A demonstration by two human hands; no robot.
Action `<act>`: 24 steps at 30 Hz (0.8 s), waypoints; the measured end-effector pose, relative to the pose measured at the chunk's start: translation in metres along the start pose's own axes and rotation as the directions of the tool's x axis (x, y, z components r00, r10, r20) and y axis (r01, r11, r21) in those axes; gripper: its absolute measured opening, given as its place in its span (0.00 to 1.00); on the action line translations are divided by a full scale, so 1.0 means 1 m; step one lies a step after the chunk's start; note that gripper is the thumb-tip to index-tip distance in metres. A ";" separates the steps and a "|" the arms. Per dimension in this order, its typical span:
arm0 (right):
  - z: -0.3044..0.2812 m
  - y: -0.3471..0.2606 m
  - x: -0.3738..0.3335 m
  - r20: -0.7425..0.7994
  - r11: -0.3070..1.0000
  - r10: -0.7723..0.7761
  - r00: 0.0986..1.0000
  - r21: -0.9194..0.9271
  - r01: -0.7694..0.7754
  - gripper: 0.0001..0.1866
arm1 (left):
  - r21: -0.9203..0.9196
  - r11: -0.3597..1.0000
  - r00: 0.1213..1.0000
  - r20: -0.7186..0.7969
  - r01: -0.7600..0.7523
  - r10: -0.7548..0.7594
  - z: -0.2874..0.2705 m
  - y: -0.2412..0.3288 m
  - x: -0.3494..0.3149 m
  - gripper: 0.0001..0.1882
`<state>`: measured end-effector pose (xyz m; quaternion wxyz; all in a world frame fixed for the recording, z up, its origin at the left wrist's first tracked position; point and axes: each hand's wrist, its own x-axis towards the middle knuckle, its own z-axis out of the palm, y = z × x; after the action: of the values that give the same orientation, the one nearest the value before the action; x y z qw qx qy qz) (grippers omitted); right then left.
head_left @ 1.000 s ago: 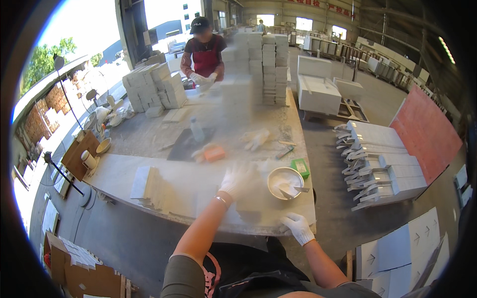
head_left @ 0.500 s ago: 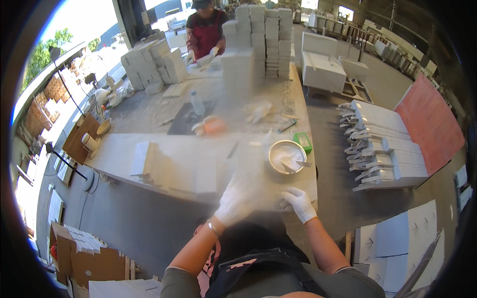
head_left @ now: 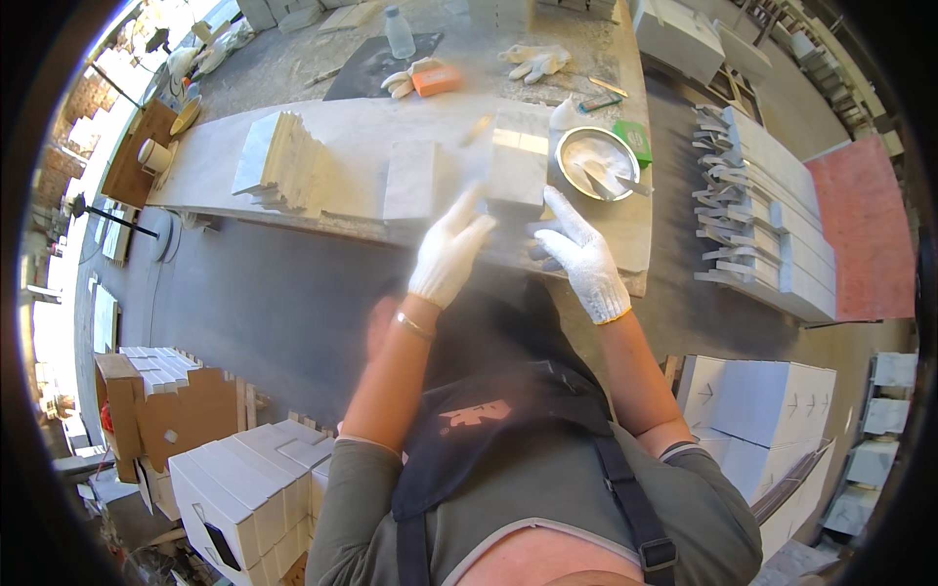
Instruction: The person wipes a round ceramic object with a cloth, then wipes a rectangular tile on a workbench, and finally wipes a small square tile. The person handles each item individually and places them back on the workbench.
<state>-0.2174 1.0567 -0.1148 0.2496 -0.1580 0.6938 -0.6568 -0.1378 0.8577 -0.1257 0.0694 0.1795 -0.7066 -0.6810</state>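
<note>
A pale rectangular tile (head_left: pixel 518 166), smooth like stone, lies near the front edge of the bench, and a second tile (head_left: pixel 408 184) lies to its left. My left hand (head_left: pixel 449 249), in a white knitted glove, is by the near left corner of the right tile, fingers stretched out, holding nothing I can see. At that tile's near right corner my right hand (head_left: pixel 581 256), also gloved, has its fingers stretched and apart. Whether either fingertip touches the tile, I cannot tell. Just right of it stands a metal bowl (head_left: pixel 592 133) of white paste with two scraper blades in it.
A green box (head_left: pixel 633 143) sits beside the bowl. Farther back are an orange block (head_left: pixel 436 80), loose gloves (head_left: pixel 535 62) and a clear bottle (head_left: pixel 399 33). Several upright tiles (head_left: pixel 269 156) stand at left. Strapped white slabs (head_left: pixel 767 215) are on the right; boxes (head_left: pixel 249 479) are behind left.
The view has tilted downward. My left hand, blurred over the bench before, is now drawn back to the tile's near left corner. My right hand has shifted toward the tile's right corner.
</note>
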 end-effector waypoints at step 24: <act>-0.010 0.034 -0.010 0.051 0.909 0.266 0.963 0.319 -0.268 0.18 | 0.026 0.944 0.936 0.142 -0.328 0.321 0.002 -0.062 0.003 0.18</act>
<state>-0.2108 1.0732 -0.1472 0.3618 -0.0211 0.5912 -0.7206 -0.1317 0.8578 -0.1874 0.1282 0.0154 -0.7460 -0.6534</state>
